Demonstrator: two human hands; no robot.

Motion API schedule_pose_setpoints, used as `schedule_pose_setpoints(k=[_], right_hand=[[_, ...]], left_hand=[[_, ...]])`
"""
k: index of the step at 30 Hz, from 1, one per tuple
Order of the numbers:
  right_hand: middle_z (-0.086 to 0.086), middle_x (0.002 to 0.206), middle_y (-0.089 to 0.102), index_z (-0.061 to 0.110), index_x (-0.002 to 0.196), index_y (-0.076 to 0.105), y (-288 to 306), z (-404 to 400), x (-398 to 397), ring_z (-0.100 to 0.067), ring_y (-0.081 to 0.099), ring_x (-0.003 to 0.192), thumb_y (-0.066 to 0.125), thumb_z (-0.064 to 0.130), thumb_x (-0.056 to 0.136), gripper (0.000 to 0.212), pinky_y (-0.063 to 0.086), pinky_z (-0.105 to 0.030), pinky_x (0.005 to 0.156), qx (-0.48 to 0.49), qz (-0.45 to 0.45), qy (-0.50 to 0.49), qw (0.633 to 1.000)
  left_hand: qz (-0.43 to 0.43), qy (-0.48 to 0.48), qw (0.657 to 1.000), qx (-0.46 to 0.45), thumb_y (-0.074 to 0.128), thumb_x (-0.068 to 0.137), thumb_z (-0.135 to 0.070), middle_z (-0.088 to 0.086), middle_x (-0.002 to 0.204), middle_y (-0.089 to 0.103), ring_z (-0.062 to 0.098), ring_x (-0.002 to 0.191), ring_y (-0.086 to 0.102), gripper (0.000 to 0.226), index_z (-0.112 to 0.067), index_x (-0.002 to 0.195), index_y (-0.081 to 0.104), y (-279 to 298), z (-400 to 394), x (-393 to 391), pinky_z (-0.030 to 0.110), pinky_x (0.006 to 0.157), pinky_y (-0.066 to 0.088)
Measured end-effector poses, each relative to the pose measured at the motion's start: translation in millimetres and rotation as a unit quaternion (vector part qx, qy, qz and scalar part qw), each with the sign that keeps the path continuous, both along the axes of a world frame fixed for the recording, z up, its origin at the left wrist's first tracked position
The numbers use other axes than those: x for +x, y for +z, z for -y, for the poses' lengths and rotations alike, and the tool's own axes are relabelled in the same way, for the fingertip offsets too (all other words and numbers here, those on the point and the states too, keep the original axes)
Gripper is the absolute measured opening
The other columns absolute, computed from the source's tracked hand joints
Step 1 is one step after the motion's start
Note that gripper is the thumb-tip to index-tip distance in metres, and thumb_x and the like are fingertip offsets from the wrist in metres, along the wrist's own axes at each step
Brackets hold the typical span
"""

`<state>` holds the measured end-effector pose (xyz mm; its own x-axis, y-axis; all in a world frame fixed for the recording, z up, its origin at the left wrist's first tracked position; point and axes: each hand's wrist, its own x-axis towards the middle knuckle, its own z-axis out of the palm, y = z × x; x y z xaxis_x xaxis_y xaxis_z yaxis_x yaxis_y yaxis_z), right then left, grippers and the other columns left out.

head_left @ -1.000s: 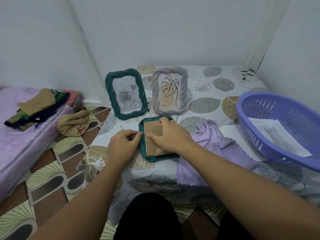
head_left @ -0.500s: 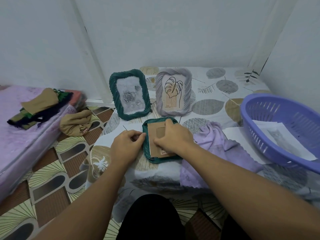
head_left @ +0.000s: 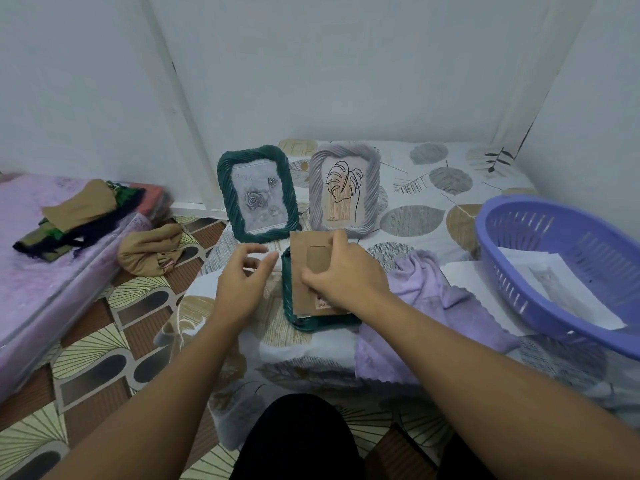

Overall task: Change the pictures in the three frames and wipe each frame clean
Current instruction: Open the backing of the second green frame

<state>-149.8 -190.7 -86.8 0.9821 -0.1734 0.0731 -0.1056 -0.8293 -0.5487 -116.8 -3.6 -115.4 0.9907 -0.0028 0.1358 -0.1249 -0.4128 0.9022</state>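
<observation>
— Three frames on the tabletop: dark green frame and grey frame propped upright at the back, third green frame lying face down nearest, just in front of them

— Face down for a reason, probably: gives access to the brown backing board, the way in to the picture

— Right hand on that board, fingers curled over its right edge, thumb underneath by the look of it; grip closed on the board, top end raised off the frame

— Looks like lifting it out. And the left hand?

— Hovering just left of the frame, fingers loosely spread, thumb and forefinger apart, grip holding nothing, touching nothing

— Ready to steady the frame, at a guess

— Purple cloth bunched just right of the frame, partly under the right forearm; handy for wiping

— Purple basket at far right, printed sheets inside, likely the replacements

— Both forearms stretched forward, converging on the flat frame
</observation>
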Motion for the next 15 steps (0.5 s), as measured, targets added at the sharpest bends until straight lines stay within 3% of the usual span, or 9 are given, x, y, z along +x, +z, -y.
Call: schedule_pose_setpoints(k=[4, 7, 11, 13, 15], right_hand=[[-0.002, 0.105, 0.064, 0.024, 0.118, 0.038, 5, 0, -2, -0.030, 0.064, 0.093, 0.054, 0.076, 0.072, 0.072, 0.056, -0.045, 0.082, 0.008, 0.002, -0.006, 1.000], [-0.003, 0.108, 0.064, 0.024, 0.120, 0.037, 6, 0, -4, -0.031, 0.065, 0.096, 0.054, 0.078, 0.074, 0.073, 0.056, -0.046, 0.082, 0.005, 0.005, -0.010, 1.000], [-0.007, 0.126, 0.054, 0.025, 0.132, 0.035, 5, 5, -8, -0.031, 0.057, 0.114, 0.063, 0.075, 0.077, 0.079, 0.051, -0.047, 0.094, 0.031, 0.024, -0.014, 0.999], [-0.009, 0.136, 0.045, 0.025, 0.145, 0.032, 4, 11, -9, -0.030, 0.048, 0.125, 0.068, 0.074, 0.076, 0.092, 0.044, -0.048, 0.105, 0.048, 0.047, -0.038, 0.997], [-0.010, 0.141, 0.044, 0.024, 0.152, 0.028, 5, 17, -10, -0.026, 0.047, 0.128, 0.076, 0.065, 0.077, 0.098, 0.043, -0.047, 0.109, 0.139, 0.033, -0.043, 0.989]], left_hand=[[-0.029, -0.063, 0.997, 0.017, 0.067, 0.097, -0.041, -0.007, 0.088, 0.075, 0.000, 0.079, 0.064, 0.021, -0.025, 0.092, 0.080, 15, 6, 2, 0.022, 0.072, 0.048], [-0.104, -0.094, 0.990, -0.012, 0.069, 0.096, -0.033, -0.006, 0.079, 0.076, -0.005, 0.067, 0.066, 0.022, -0.016, 0.087, 0.079, 20, 17, 0, 0.009, 0.057, 0.047], [-0.173, -0.092, 0.974, -0.111, 0.066, 0.099, -0.024, 0.010, 0.087, 0.079, 0.018, 0.078, 0.074, 0.024, -0.003, 0.093, 0.076, 21, 26, -2, 0.020, 0.060, 0.057], [-0.185, -0.084, 0.968, -0.146, 0.064, 0.101, -0.021, 0.009, 0.085, 0.078, 0.013, 0.072, 0.074, 0.027, 0.004, 0.101, 0.073, 25, 29, -3, 0.019, 0.057, 0.056], [-0.188, -0.084, 0.966, -0.155, 0.061, 0.102, -0.019, -0.005, 0.068, 0.075, -0.001, 0.057, 0.069, 0.023, 0.001, 0.100, 0.072, 29, 31, -5, 0.012, 0.049, 0.050]])
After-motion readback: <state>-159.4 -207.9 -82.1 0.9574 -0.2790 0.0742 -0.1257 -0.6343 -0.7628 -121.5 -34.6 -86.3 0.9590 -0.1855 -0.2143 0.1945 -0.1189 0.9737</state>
